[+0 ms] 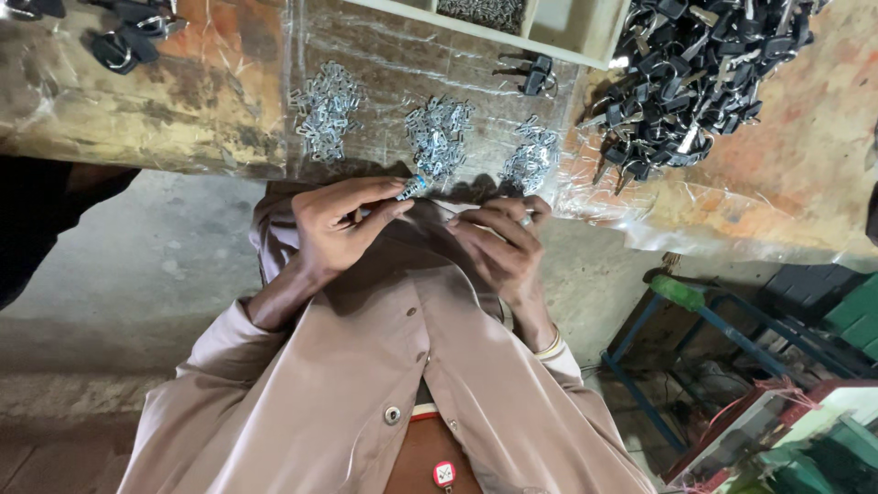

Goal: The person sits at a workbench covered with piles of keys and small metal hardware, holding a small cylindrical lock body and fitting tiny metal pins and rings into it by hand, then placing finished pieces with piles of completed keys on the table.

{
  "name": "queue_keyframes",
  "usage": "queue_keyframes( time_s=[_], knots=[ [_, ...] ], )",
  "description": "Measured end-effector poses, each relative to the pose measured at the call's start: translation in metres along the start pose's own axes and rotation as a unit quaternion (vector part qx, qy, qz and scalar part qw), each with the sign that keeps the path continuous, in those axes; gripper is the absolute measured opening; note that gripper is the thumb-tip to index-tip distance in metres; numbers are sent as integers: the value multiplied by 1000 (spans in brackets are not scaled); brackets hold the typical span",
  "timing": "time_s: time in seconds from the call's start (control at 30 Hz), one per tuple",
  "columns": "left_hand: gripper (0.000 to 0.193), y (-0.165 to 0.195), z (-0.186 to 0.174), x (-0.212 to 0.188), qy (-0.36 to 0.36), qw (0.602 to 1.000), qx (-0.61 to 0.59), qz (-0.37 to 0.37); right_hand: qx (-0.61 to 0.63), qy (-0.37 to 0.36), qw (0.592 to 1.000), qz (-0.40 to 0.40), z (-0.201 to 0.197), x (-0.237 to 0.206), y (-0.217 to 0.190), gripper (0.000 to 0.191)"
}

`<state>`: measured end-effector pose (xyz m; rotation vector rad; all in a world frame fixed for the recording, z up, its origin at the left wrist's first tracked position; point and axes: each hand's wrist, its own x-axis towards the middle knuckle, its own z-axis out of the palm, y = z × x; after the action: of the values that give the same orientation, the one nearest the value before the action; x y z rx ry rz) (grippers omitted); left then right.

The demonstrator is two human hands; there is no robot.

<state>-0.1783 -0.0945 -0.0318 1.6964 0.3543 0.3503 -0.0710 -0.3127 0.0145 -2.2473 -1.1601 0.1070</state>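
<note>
My left hand [343, 224] pinches a small silvery metal part with a blue end [412, 188] between thumb and fingertips, just below the table edge. My right hand [498, 245] is close beside it with fingers curled around a small metal piece [526, 220], which is mostly hidden. Both hands hover over my lap, above my beige buttoned shirt [384, 366]. Three small heaps of silvery metal parts lie on the plastic-covered table right above my hands: left heap [327, 110], middle heap [439, 137], right heap [532, 155].
A large pile of black-headed keys [695, 73] sits at the table's right. A pale wooden tray [549, 27] stands at the back. More black keys lie at top left [128, 37] and mid-table [538, 75]. A blue metal frame [686, 329] stands lower right.
</note>
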Motion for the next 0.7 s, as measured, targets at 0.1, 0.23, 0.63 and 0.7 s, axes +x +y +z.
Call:
queue_keyframes(
  time_s=[0.1,0.23,0.63,0.7],
  knots=[
    [23,2,0,0,-2,1000,12,8,73,28,996,42,12,9,-10,23],
    [25,1,2,0,-1,1000,12,20,120,42,989,81,21,26,-20,21],
    [23,-1,-3,-2,-34,983,117,138,26,36,999,31,22,33,-32,25],
    [21,-1,-1,-1,-25,979,124,161,20,-9,999,47,14,30,-28,27]
  ],
)
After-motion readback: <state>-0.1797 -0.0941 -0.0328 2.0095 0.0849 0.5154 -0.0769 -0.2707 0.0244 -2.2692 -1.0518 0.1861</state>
